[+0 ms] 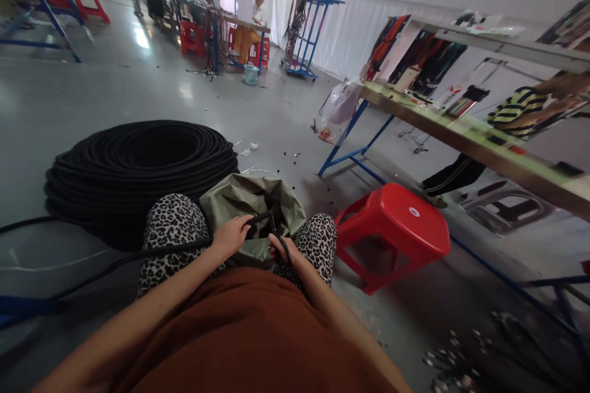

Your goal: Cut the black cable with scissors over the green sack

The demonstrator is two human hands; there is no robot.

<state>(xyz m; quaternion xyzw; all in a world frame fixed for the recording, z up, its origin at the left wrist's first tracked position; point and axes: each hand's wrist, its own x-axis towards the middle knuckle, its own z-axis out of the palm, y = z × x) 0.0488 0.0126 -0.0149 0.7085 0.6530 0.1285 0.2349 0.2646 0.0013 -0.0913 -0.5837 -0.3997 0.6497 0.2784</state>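
- A wide workshop with a glossy grey floor (115, 92) is stretching away toward white curtained walls, and small scraps are lying scattered across it.
- The person wearing the camera is sitting with leopard-print trousers (173, 224) and a rust-brown top (249, 331) filling the lower middle of the view.
- A green sack (251, 199) is standing open between the knees, its mouth facing up toward the hands.
- The left hand (232, 235) is closing around a thin black cable (152, 253), which is running off to the left across the thigh and down toward the floor.
- The right hand (281, 249) is sitting just beside the left, over the sack's near edge, with a loop of the same cable curving round its fingers; how firmly it is gripping cannot be told.
- A big coil of black hose (138, 172) is lying on the floor just behind the left knee.
- A red plastic stool (396, 227) is standing on the floor near the right knee.
- A long workbench (461, 135) on blue legs is running along the right side, with a plastic bag (338, 107) hanging at its near end and a person in a striped shirt (516, 110) standing behind it.
- Farther back, a person in orange trousers (246, 37) is sitting at another table beside a blue rack (308, 31).
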